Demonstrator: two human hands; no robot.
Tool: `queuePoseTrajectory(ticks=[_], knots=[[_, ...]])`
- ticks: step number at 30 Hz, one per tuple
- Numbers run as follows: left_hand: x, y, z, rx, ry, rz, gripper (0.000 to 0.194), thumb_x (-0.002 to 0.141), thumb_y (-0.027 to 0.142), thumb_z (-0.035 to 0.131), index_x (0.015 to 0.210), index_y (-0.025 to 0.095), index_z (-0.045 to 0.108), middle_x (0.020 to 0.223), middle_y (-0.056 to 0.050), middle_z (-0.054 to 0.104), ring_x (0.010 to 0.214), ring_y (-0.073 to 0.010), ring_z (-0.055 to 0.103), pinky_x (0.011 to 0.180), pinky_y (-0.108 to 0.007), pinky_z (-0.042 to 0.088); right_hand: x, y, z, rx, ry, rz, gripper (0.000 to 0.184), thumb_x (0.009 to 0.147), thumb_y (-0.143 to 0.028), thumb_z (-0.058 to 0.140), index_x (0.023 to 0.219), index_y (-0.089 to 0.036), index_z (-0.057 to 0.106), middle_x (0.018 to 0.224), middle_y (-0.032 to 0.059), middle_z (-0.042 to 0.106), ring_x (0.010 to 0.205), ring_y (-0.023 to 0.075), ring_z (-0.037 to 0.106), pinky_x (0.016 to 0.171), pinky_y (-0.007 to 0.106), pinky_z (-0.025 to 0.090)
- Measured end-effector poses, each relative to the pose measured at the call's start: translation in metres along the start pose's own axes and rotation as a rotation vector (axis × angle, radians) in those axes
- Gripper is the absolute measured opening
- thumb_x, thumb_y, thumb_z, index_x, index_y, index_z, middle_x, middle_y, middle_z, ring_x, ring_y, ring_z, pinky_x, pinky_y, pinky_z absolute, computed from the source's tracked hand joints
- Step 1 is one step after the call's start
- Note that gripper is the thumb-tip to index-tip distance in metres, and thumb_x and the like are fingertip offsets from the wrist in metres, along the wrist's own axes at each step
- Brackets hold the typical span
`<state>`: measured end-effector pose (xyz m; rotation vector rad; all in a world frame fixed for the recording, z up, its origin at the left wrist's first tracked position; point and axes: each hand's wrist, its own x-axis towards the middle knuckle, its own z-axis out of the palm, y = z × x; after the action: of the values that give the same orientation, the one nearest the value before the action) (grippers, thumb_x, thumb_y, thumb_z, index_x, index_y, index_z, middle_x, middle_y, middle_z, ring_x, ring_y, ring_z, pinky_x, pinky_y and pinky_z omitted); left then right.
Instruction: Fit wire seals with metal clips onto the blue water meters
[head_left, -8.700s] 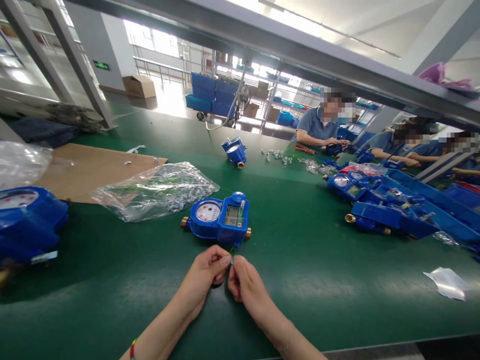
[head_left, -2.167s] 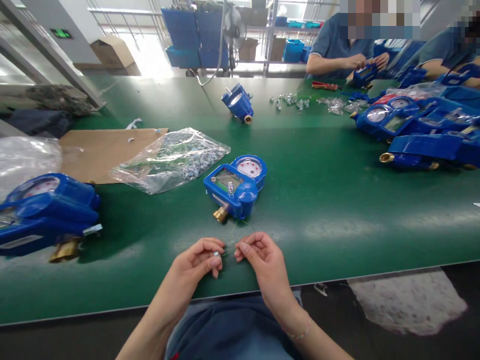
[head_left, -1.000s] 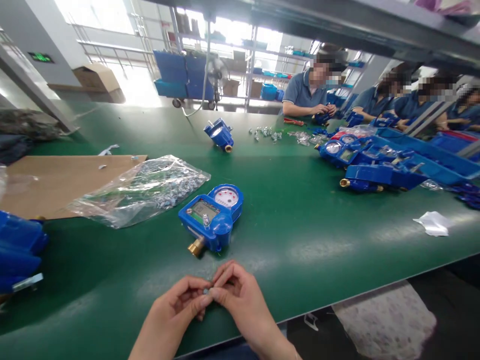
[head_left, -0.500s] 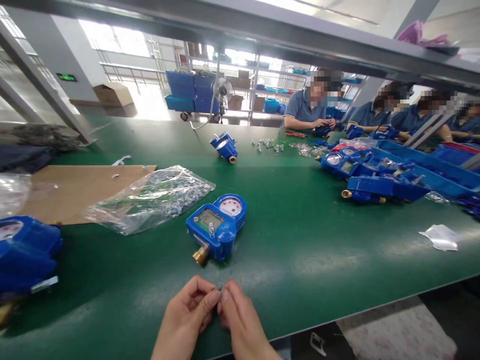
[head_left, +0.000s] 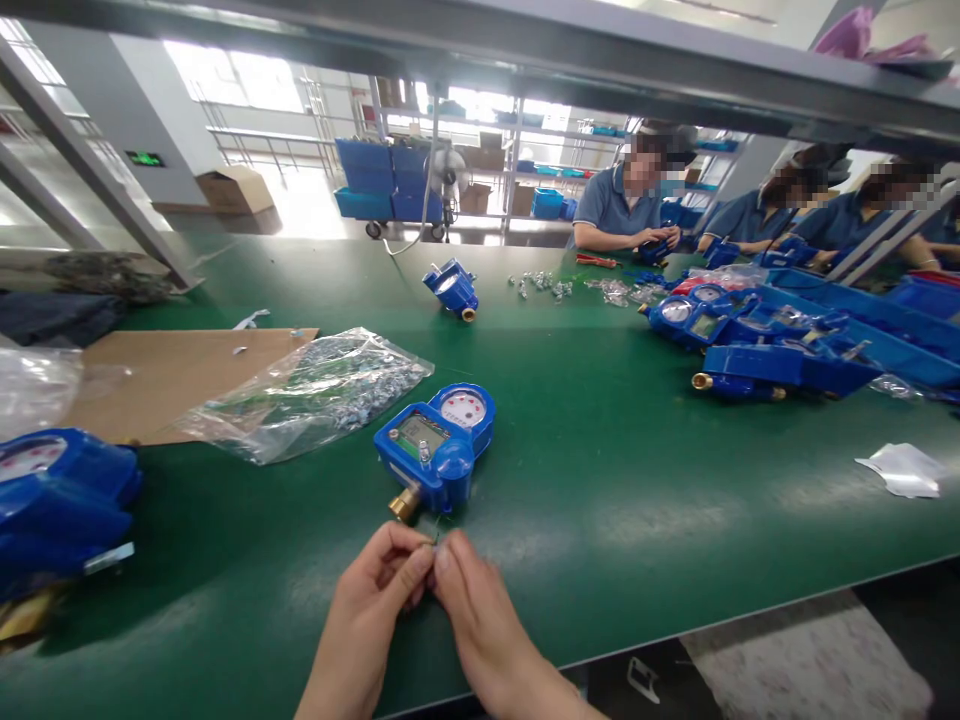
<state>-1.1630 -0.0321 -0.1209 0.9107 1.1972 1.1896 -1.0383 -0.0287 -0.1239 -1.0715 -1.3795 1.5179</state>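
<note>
Left hand (head_left: 375, 590) and right hand (head_left: 476, 605), fingertips together, pinch one strand (head_left: 437, 530). One meter (head_left: 435, 445) stands just ahead, between them and a farther meter (head_left: 453, 290). Leftward: one bag (head_left: 322, 395), one cardboard (head_left: 142, 375), a third meter (head_left: 71, 490). Rightward: one scrap (head_left: 902, 470), a heap (head_left: 750, 365) too overlapped to count.

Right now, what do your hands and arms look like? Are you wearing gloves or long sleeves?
No gloves! The left hand and right hand are bare, and I see no rings. No sleeves, cables or markings show on the parts of the forearms in view. Anything worn higher up is outside the picture.
</note>
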Motion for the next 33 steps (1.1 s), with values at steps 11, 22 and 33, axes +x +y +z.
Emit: queuePoseTrajectory(ticks=[11,22,33], knots=[[0.0,0.002,0.0,-0.047,-0.036,-0.037,0.026,0.078,0.037,0.068,0.069,0.016,0.057,0.062,0.002,0.048,0.055,-0.0095,0.039,0.052,-0.021,0.033,-0.004,0.001,0.0,-0.273,0.092,-0.08,0.033,0.095,-0.044,0.035,0.072,-0.021,0.043,0.064,-0.0003,0.044,0.057,0.0129,0.038,0.055,0.026,0.027],[0.008,-0.008,-0.001,0.038,-0.028,-0.013,0.021,0.082,0.035,0.064,0.074,0.017,0.058,0.061,0.002,0.052,0.055,-0.0101,0.043,0.055,-0.022,0.034,0.002,0.001,-0.006,0.067,-0.036,0.091,0.036,0.093,-0.051,0.038,0.072,-0.021,0.04,0.055,-0.0059,0.035,0.047,0.009,0.027,0.048,0.023,0.022],[0.009,-0.007,0.002,0.042,-0.019,-0.001,0.022,0.084,0.036,0.062,0.077,0.016,0.056,0.059,0.004,0.049,0.054,-0.0088,0.042,0.055,-0.022,0.033,0.009,-0.004,-0.006,-0.07,-0.026,0.055,0.034,0.095,-0.045,0.032,0.072,-0.021,0.04,0.054,-0.0049,0.038,0.047,0.0098,0.031,0.049,0.024,0.024]])
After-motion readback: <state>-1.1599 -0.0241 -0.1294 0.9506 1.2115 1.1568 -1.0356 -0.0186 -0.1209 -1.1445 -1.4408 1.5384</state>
